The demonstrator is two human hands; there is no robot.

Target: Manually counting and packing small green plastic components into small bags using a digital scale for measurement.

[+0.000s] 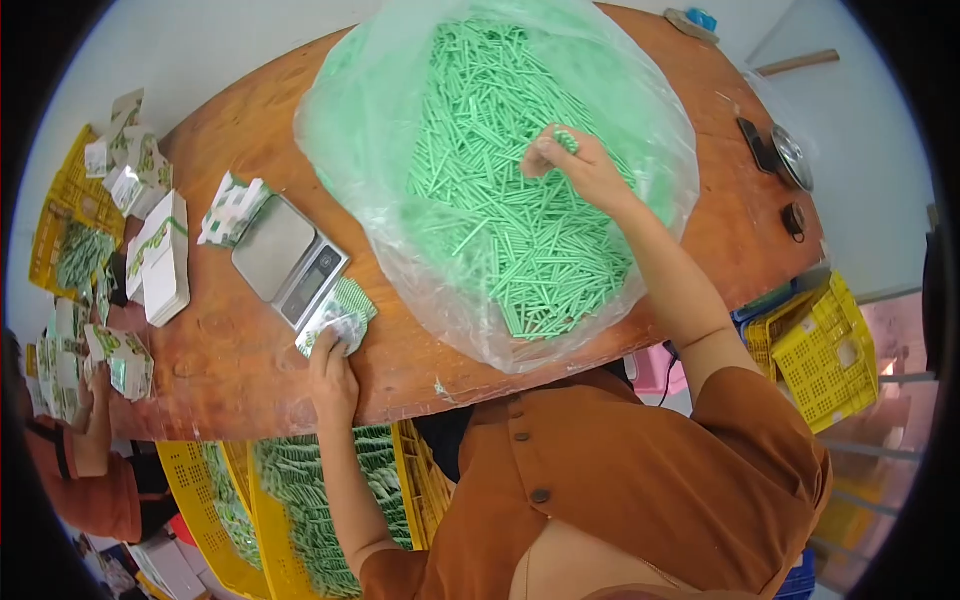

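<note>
My right hand point(581, 169) is raised over a large clear plastic bag point(352, 161), closed around a small bunch of green sticks point(565, 140). A heap of loose short green sticks point(487, 127), striped in lighter green, fills the bag's wide mouth. Near the table's front edge, my left hand point(334, 371) grips a small clear packet point(337, 319) with green-striped contents. That packet lies against the front corner of a digital kitchen scale point(289, 259). Its metal platform bears nothing in the middle. A stack of green-and-white printed pouches point(234, 210) touches the platform's far left edge.
White printed cartons or pouches point(161, 259) stand leftward on the wooden table point(225, 352). At far left, a co-worker's hand point(97, 382) touches a printed pouch point(124, 360). Yellow crates point(281, 540) with filled packets sit below the edge. A phone point(756, 145) and metal lid point(792, 157) lie right.
</note>
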